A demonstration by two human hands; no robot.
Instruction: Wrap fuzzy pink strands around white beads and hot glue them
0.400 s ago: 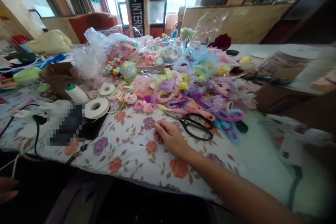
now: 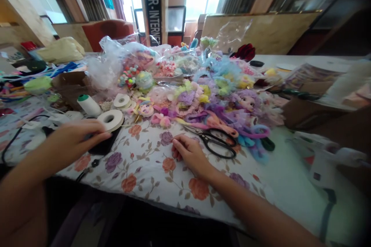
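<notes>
Near white roll point(image 2: 118, 120), left hand point(image 2: 82, 133) partly hides dark slab point(image 2: 102, 147); right hand point(image 2: 189, 153) loosely curled (both grips unclear).

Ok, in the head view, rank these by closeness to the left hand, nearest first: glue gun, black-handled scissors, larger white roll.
From the left hand:
1. Larger white roll: right beside it, slightly beyond.
2. Black-handled scissors: well to its right.
3. Glue gun: far right side.

Black-looped metal scissors point(image 2: 204, 136): smooth, faintly glossy handles
White floral-printed cloth point(image 2: 150, 173): matt, lightly creased
White ring-shaped ribbon roll point(image 2: 118, 118): smooth, matt
Clear crumpled plastic bag point(image 2: 106, 63): thin, wrinkled, glossy
Brown cardboard box point(image 2: 307, 119): matt
White pistol-shaped plastic glue gun point(image 2: 320, 158): smooth-looking
</notes>
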